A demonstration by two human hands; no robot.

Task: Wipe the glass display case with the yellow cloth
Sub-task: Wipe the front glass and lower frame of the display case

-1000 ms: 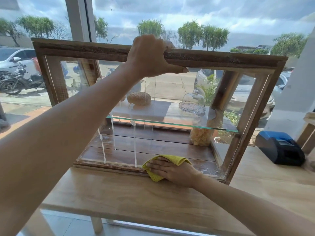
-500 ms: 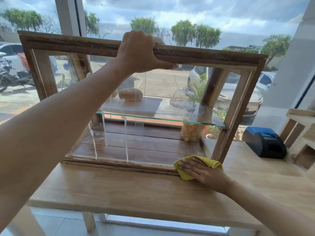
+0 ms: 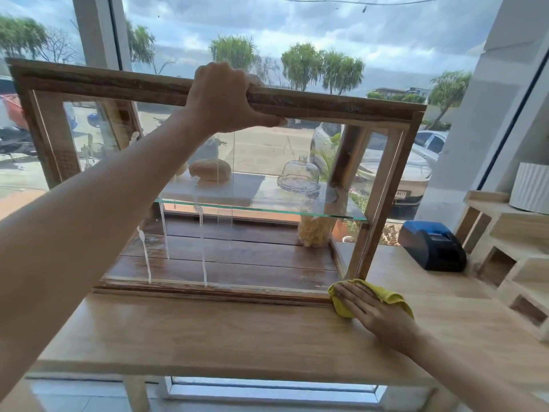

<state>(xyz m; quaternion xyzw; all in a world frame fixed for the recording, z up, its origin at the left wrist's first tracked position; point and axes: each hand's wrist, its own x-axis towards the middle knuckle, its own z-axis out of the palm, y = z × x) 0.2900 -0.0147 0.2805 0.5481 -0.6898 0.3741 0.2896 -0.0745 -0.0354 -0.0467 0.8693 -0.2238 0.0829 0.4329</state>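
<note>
Your right hand (image 3: 375, 310) lies flat, fingers straight, pressing the yellow cloth (image 3: 383, 294) onto the worktop (image 3: 208, 331) at the bottom right corner of the glass display case (image 3: 383, 185), apparently to catch the runoff there. Higher up, your left hand (image 3: 227, 98) grips the case's wooden top rail, likely steadying it, while white drips (image 3: 202, 248) streak the front pane.

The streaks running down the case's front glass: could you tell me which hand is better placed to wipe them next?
Right hand: it presses the yellow cloth at the case's lower right corner. Left hand grips the top frame.
</note>
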